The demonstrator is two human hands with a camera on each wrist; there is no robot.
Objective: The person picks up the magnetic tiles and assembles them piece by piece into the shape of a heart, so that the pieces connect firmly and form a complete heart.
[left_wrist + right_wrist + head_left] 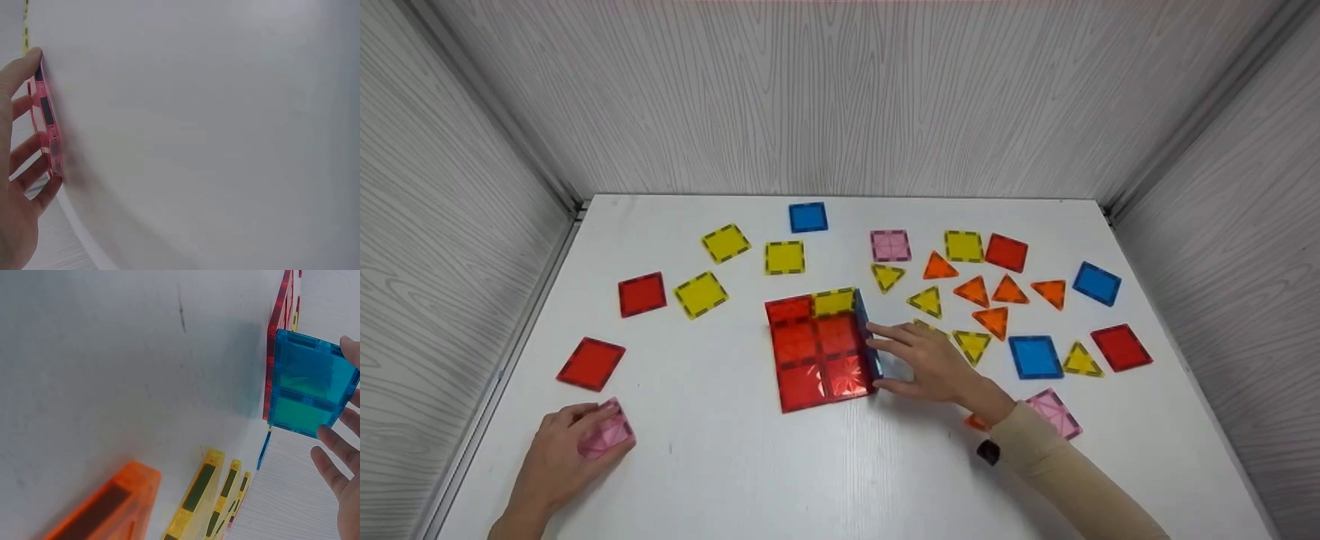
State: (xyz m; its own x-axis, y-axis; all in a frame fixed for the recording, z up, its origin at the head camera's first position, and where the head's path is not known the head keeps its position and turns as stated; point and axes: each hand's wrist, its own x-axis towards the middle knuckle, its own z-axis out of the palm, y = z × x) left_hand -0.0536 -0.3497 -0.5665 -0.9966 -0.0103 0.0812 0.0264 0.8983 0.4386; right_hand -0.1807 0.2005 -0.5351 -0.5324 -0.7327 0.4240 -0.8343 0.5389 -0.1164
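Observation:
At the table's left front my left hand grips a pink square magnetic tile, thumb and fingers at its edges. In the left wrist view that pink tile is seen nearly edge-on. Mid-table, red square tiles lie joined as a flat base. A red tile and a yellow tile stand along its back edge. Two joined blue tiles stand along the right edge. My right hand touches these blue tiles from outside with its fingers extended and spread.
Yellow squares and red squares lie flat to the left. Orange triangles, yellow triangles and a blue square lie to the right. A pink square sits partly under my right sleeve. Panels border the table.

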